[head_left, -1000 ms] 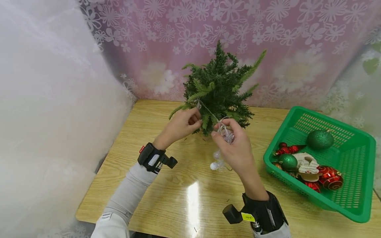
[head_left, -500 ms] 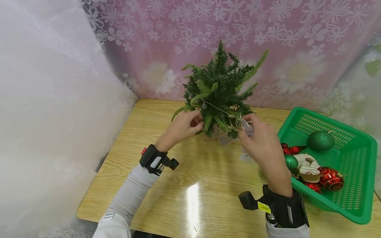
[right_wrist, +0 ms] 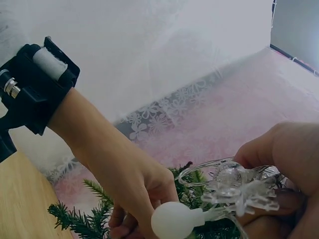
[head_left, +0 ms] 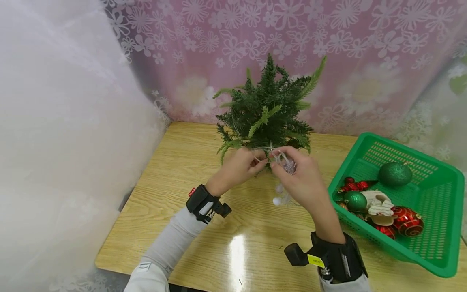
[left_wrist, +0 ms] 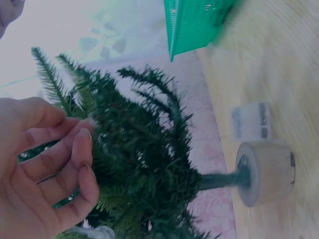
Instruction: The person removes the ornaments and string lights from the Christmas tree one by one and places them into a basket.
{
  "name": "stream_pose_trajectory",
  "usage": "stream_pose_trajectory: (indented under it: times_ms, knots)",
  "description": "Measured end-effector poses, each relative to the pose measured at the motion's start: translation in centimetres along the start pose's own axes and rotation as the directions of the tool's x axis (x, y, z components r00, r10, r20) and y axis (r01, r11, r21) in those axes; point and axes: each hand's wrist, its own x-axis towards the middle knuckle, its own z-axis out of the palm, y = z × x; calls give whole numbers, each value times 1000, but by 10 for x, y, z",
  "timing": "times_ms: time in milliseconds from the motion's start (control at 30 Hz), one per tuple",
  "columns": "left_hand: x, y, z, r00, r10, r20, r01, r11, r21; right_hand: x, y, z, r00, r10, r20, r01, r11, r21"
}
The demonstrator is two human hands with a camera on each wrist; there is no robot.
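A small artificial Christmas tree (head_left: 271, 109) stands near the back of the table. In front of its lower branches, my right hand (head_left: 304, 174) grips a bundle of clear string lights (head_left: 289, 165). White round bulbs (head_left: 278, 200) dangle below that hand; in the right wrist view one white bulb (right_wrist: 172, 221) shows large beside clear star-like pieces (right_wrist: 241, 194). Close to it on the left, my left hand (head_left: 238, 167) pinches the thin wire of the lights between thumb and forefinger. Its fingers (left_wrist: 82, 144) are curled beside the foliage in the left wrist view.
At the right stands a green basket (head_left: 439, 178) with red and green ornaments (head_left: 406, 221). The tree's round base (left_wrist: 266, 172) rests on the table, a small clear flat box (left_wrist: 250, 122) beside it. A pink floral curtain (head_left: 189, 61) hangs behind.
My right hand swung out right, stretching the wire across the tree, then came back. My left hand moved right and slightly down to meet it. The tree's front branches shifted.
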Motion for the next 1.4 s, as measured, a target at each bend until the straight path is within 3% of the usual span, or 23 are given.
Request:
stream_pose_trajectory:
  times_ms: [167,300,400,467,500,567,633,700,733,767,833,867,933,967,1000,1033,1100,1133,1200,1233,1267,1367,1400]
  knots:
    - [1,5,6,1000,14,24,-13,999,-32,-1,3,1,1000,19,-24,-19,1000,22]
    - [-10,9,-1,999,-16,39,18,999,-44,-2,5,1,997,34,-67,-31,999,44]
    - [-26,5,-22,988,-70,134,98,972,-214,-3,6,2,995,31,-95,-26,998,54]
    - [-37,-2,-43,966,-106,235,190,909,-371,-3,8,3,993,26,-112,-19,998,59]
    - [-41,-8,-54,953,-133,273,248,859,-449,-3,8,4,993,24,-116,-18,998,57]
    - [-45,-24,-73,926,-209,314,363,725,-586,-3,10,6,992,28,-121,-20,998,61]
    - [-45,-41,-87,906,-336,256,415,599,-684,-4,11,9,992,31,-120,-24,998,65]
    - [-42,-59,-96,856,-487,170,410,443,-797,-4,13,11,993,29,-111,-22,998,64]
    - [-40,-67,-100,817,-561,132,396,379,-836,-4,13,13,993,27,-111,-20,998,66]
    - [-38,-75,-101,775,-626,93,380,342,-860,-4,14,14,994,25,-109,-18,998,66]
    - [-34,-88,-103,696,-717,45,380,315,-870,-4,15,17,995,21,-102,-14,998,67]
    - [-31,-93,-102,669,-742,36,390,310,-867,-4,15,19,995,20,-102,-14,998,61]
    - [-24,-102,-97,626,-780,-4,456,371,-809,-4,16,21,995,24,-102,-18,998,57]
    - [-20,-107,-94,620,-784,-18,488,404,-774,-4,16,21,994,26,-102,-20,998,55]
    - [-15,-112,-91,624,-781,-21,516,433,-739,-4,16,22,994,25,-104,-20,998,54]
    - [-11,-118,-87,638,-770,-18,545,468,-696,-4,16,22,994,27,-106,-21,998,56]
    - [-1,-130,-80,672,-741,3,592,534,-604,-5,16,23,994,28,-107,-22,998,61]
    - [3,-136,-76,696,-717,27,601,562,-568,-5,16,23,994,26,-107,-19,998,65]
    - [9,-145,-69,735,-669,114,600,563,-568,-6,16,25,994,24,-105,-16,997,70]
    - [12,-148,-66,748,-646,153,594,548,-589,-6,16,25,994,24,-105,-16,997,74]
    - [13,-150,-63,755,-628,188,585,517,-625,-6,16,26,994,24,-105,-15,997,80]
    - [16,-149,-54,762,-597,251,534,361,-765,-5,15,27,995,21,-101,-10,994,108]
    - [16,-148,-52,765,-594,249,510,325,-796,-5,14,27,995,19,-102,-8,994,109]
